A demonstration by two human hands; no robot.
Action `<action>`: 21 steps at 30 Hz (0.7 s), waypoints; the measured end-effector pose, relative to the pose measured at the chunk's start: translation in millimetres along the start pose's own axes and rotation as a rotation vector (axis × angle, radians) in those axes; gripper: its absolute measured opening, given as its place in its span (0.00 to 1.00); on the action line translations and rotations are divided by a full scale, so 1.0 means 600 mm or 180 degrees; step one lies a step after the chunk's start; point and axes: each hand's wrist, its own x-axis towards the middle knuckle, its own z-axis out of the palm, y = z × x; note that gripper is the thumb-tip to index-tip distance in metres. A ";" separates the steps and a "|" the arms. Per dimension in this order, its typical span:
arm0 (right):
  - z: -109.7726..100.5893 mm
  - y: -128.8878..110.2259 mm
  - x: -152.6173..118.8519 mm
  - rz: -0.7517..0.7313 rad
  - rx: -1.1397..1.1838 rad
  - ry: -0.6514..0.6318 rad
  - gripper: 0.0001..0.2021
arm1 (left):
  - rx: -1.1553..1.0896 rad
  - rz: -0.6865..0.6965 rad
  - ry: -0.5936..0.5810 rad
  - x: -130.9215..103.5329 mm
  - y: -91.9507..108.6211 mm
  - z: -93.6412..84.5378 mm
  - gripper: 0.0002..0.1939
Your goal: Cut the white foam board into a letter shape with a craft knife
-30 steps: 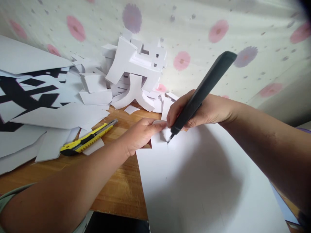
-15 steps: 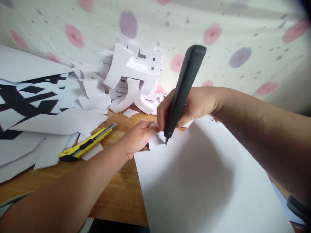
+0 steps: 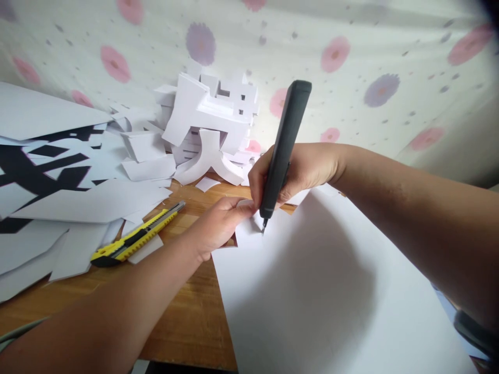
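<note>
Right now, the right hand (image 3: 307,166) grips a tilted black cutter (image 3: 286,143); the left hand (image 3: 223,221) pinches the white sheet (image 3: 393,296).

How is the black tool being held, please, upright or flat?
Upright, with a slight lean: the black tool points up from the right hand, its thin tip down at the white sheet.

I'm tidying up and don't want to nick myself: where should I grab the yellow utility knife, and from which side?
Probably by the yellow handle near its black end, from above, fingers across its long edges: it lies flat, metal tip pointing away from the person, and the left forearm is close on its right.
</note>
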 end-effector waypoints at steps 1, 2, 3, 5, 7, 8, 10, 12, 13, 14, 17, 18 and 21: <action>0.000 0.001 -0.001 -0.0017 0.0033 0.0019 0.09 | -0.0004 0.0012 0.0012 -0.001 0.000 0.000 0.13; 0.000 0.002 -0.001 -0.0055 0.0059 0.0035 0.09 | -0.0008 0.0019 0.0023 -0.001 0.001 0.001 0.14; 0.000 0.004 -0.002 -0.0094 0.0066 0.0055 0.08 | -0.0014 0.0022 0.0032 -0.002 0.001 0.001 0.14; 0.001 0.007 -0.004 -0.0163 0.0051 0.0094 0.08 | -0.0037 0.0022 0.0048 -0.003 0.002 0.002 0.14; 0.001 0.010 -0.005 -0.0240 0.0032 0.0099 0.08 | -0.0053 0.0012 0.0049 -0.004 0.003 0.003 0.14; 0.001 0.012 -0.006 -0.0265 0.0026 0.0096 0.08 | -0.0049 0.0005 0.0051 -0.005 0.004 0.004 0.14; 0.000 0.014 -0.007 -0.0287 0.0020 0.0107 0.07 | -0.0027 -0.0016 0.0054 -0.006 0.005 0.004 0.14; 0.000 0.016 -0.007 -0.0287 -0.0005 0.0155 0.06 | -0.0033 -0.0031 0.0032 -0.006 0.005 0.004 0.14; -0.001 0.017 -0.007 -0.0293 -0.0023 0.0181 0.06 | -0.0046 -0.0033 0.0015 -0.006 0.005 0.004 0.14; -0.001 0.019 -0.007 -0.0308 -0.0038 0.0201 0.06 | -0.0061 -0.0033 -0.0009 -0.006 0.005 0.004 0.14; 0.001 0.023 -0.008 -0.0320 -0.0026 0.0247 0.06 | -0.0079 -0.0008 -0.0042 -0.004 0.005 0.005 0.15; 0.003 0.024 -0.009 -0.0312 0.0022 0.0266 0.06 | -0.0074 0.0004 -0.0033 -0.004 0.005 0.005 0.15; 0.007 0.027 -0.013 -0.0272 0.0254 0.0295 0.06 | -0.0067 0.0011 0.0003 -0.003 0.005 0.006 0.15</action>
